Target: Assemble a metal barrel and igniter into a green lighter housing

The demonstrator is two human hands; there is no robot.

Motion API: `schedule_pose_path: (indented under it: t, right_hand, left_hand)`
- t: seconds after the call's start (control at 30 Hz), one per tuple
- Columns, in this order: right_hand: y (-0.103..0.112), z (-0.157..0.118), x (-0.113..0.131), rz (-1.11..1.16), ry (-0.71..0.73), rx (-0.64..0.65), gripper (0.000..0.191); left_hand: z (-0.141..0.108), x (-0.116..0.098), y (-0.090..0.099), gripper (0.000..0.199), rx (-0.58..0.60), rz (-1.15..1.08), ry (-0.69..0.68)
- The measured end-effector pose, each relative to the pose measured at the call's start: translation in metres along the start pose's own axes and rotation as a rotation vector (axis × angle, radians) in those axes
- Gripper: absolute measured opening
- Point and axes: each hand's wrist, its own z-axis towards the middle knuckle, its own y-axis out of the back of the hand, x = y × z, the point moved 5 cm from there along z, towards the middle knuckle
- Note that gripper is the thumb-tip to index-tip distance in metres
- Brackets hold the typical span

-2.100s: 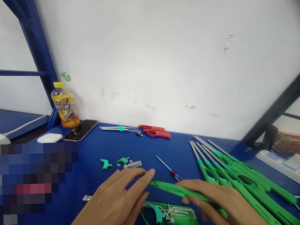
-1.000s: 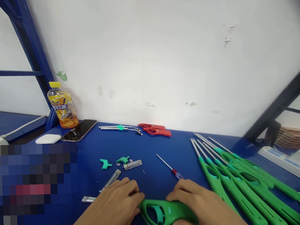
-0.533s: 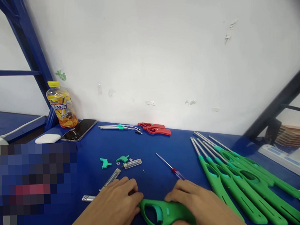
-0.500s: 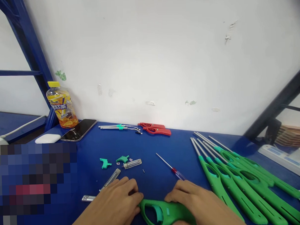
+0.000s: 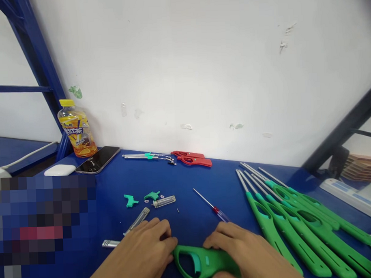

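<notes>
At the near edge of the blue table [image 5: 205,183] we hold a green lighter handle [image 5: 205,263] flat between our two hands, and almost nothing has changed from half a second ago: the handle lies in the same spot, the hands keep the same hold, and the view has only drifted very slightly. Two seconds back it was different. Then the handle lay open, its clear inner parts showing, and our right hand held a long green half above it; now the green shell is closed over them and the teal trigger shows in the loop.

Our left hand [image 5: 143,256] lies palm down, fingers curled, with the fingertips closed against the left end of the handle at the loop. Our right hand [image 5: 250,254] lies palm down over the right part of the handle, fingers bent and pressed on its top edge, clasping it; the thumb is hidden.

Just beyond the right hand lies a small screwdriver [image 5: 210,206]. Two metal tubes [image 5: 136,221] rest just beside the left hand. Further off lie two teal triggers [image 5: 131,201] and a clear little tank [image 5: 164,201]. A row of finished green lighters [image 5: 285,220] lies to the right. By the wall we see a red lighter [image 5: 192,160], a phone [image 5: 97,160] and a drink bottle [image 5: 76,128].
</notes>
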Motion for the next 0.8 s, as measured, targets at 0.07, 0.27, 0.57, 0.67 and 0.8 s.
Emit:
schedule_pose_path:
  t: [0.07,0.27,0.57,0.67,0.8]
  right_hand:
    - [-0.001,-0.001,-0.001,0.011,0.004,0.002,0.051]
    - [0.005,-0.009,-0.006,0.073,-0.016,-0.054,0.038]
    - [-0.002,-0.006,-0.021,0.208,-0.061,-0.031,0.022]
    - [-0.005,-0.002,-0.024,0.279,-0.058,-0.034,0.025]
    - [-0.009,0.002,-0.028,0.378,-0.088,-0.029,0.024]
  left_hand:
    - [-0.001,-0.001,0.001,0.032,-0.01,0.011,-0.013]
    - [0.0,-0.001,0.002,0.038,0.068,0.024,0.007]
    - [0.009,-0.004,0.002,0.042,0.155,-0.045,0.055]
    - [0.01,-0.005,0.0,0.041,0.195,-0.083,0.083]
    - [0.009,0.0,-0.005,0.04,0.215,-0.177,0.162]
